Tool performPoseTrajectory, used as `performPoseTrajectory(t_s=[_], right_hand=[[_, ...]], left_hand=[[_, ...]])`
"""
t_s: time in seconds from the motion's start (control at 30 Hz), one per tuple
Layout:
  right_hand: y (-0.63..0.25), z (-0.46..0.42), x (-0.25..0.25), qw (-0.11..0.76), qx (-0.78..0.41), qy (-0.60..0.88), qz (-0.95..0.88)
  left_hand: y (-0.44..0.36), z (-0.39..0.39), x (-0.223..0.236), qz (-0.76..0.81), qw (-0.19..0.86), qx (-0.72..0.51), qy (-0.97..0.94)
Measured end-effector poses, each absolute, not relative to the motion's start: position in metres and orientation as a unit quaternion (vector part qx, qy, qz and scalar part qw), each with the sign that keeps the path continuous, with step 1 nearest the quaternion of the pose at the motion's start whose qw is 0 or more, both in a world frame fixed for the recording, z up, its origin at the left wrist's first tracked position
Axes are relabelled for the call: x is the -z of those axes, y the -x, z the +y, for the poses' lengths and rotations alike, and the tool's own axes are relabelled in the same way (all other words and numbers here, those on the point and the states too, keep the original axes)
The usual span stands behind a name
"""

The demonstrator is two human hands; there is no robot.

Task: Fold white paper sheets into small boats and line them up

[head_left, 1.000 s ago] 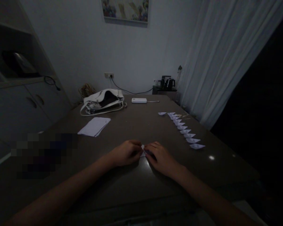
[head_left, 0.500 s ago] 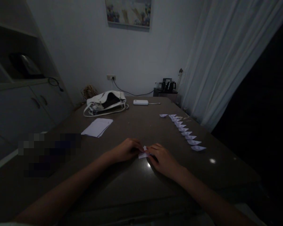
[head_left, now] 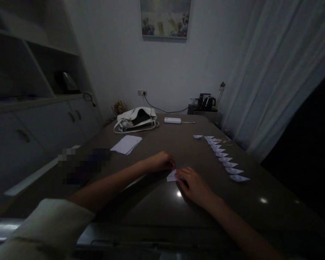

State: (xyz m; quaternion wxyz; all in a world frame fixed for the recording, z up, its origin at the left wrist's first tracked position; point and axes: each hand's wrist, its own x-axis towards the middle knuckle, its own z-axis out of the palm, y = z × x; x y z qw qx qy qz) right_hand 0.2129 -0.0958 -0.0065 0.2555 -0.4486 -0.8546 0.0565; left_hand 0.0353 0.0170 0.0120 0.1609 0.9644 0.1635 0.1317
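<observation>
Right hand (head_left: 193, 185) pinches folded paper (head_left: 171, 176), left hand (head_left: 161, 161) curls at its tip, grip unclear; slipping fingertips could skew creases.

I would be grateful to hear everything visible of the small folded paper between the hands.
The small folded paper is white and looks creased, with a straight near edge and a slanted left side narrowing toward its far end. It appears to lie on the dark table. Fingers of the right hand cover its right part; those of the left hand are at its far end, contact unclear.
</observation>
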Motion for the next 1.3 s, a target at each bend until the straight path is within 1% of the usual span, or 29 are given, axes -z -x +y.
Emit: performPoseTrajectory(t_s=[0.37, 0.6, 0.77, 1.3], right_hand=[[-0.215, -0.091, 0.014, 0.263, -0.051, 0.432, -0.861], [-0.213, -0.093, 0.009, 0.260, -0.053, 0.435, -0.861], [-0.214, -0.093, 0.011, 0.265, -0.050, 0.431, -0.861], [-0.216, -0.093, 0.013, 0.271, -0.043, 0.434, -0.858]], left_hand=[[-0.043, 0.022, -0.017, 0.144, 0.126, -0.086, -0.978], [-0.038, 0.008, -0.011, 0.160, 0.059, -0.104, -0.980], [-0.035, -0.001, -0.006, 0.177, 0.035, -0.115, -0.977], [-0.017, -0.023, 0.001, 0.205, 0.073, -0.167, -0.962]])
